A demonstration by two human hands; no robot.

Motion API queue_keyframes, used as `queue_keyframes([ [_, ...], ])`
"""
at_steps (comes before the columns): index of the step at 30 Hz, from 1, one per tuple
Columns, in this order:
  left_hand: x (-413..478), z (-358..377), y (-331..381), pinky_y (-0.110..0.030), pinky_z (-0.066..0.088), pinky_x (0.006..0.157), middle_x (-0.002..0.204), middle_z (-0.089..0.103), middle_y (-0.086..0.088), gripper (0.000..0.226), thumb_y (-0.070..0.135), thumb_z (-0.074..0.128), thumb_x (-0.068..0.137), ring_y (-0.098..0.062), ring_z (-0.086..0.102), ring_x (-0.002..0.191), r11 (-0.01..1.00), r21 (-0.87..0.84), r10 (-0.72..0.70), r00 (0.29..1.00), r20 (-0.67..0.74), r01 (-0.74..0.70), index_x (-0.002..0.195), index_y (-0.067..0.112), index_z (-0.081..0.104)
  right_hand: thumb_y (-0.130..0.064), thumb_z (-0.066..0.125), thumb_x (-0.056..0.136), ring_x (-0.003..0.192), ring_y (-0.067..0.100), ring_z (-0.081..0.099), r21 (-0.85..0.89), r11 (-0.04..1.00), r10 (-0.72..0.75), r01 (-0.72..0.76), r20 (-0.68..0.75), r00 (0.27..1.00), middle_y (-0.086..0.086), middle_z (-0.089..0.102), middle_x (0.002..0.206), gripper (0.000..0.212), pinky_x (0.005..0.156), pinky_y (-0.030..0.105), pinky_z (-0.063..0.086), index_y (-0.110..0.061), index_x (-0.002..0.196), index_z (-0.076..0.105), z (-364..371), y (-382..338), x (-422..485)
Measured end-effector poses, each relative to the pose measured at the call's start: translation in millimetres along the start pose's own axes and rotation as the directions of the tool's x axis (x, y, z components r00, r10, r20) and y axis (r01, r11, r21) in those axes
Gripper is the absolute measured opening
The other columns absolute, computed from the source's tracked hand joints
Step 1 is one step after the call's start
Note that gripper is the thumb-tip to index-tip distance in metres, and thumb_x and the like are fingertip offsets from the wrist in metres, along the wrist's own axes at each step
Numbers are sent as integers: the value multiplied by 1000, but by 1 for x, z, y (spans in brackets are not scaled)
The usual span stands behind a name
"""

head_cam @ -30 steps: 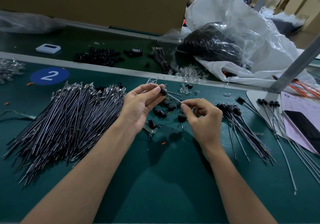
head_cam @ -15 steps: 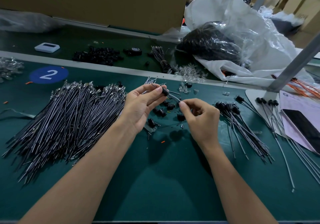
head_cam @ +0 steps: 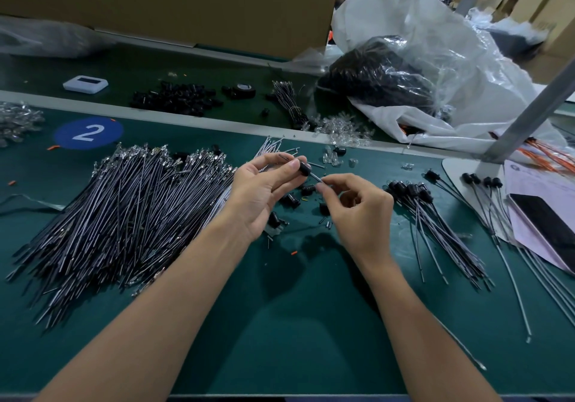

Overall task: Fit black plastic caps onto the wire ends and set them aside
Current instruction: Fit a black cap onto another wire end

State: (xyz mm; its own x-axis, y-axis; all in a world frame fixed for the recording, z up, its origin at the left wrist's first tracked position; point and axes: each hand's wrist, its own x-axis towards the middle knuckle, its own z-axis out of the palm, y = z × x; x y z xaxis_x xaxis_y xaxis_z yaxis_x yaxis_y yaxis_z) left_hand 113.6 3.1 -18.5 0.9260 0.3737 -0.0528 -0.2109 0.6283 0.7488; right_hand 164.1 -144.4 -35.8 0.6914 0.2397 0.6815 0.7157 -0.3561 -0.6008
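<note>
Between the left fingers (head_cam: 291,165) and the right fingers (head_cam: 322,185), nearly capped.
Pinching the black cap (head_cam: 305,168) on the left and the wire (head_cam: 315,178) on the right. Moved closer together than before, so pushing the wire in. Probably ready soon for the done pile (head_cam: 435,221), right of the fingers.

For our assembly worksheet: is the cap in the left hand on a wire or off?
On: the wire runs from the cap to the right hand. How far in, cannot tell.
</note>
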Motion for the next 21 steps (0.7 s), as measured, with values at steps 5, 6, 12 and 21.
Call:
queue_keyframes([
  [5,-1,2,0,-25,59,72,92,74,-17,9,-7,64,82,-22,73,84,1000,2,-16,1000,10,16,84,2,63,-18,71,86,56,5,54,-34,999,7,-8,-23,1000,-14,62,66,9,56,16,41,-16,78,72,-1,0,-1],
  [6,-2,3,0,-25,59,72,92,74,-17,9,-7,64,82,-22,73,84,1000,2,-15,1000,12,15,84,2,63,-18,71,86,56,4,53,-42,999,2,-4,-29,1000,-14,62,66,9,56,16,40,-15,77,72,-1,0,-1],
  [12,-3,4,-2,-24,59,71,90,75,-14,14,-9,63,84,-19,73,81,1000,15,-9,1000,26,8,93,2,60,-12,72,85,57,4,50,-113,992,-62,60,-20,998,-5,67,68,7,59,11,39,-11,79,74,-1,-2,0],
  [21,-3,6,-5,-24,58,72,92,76,-12,31,-9,63,83,-18,73,81,999,38,11,999,38,-12,110,3,56,-8,70,86,62,7,58,-31,999,-12,11,-20,1000,-10,62,66,2,61,8,43,-8,84,71,-1,-5,-1],
])
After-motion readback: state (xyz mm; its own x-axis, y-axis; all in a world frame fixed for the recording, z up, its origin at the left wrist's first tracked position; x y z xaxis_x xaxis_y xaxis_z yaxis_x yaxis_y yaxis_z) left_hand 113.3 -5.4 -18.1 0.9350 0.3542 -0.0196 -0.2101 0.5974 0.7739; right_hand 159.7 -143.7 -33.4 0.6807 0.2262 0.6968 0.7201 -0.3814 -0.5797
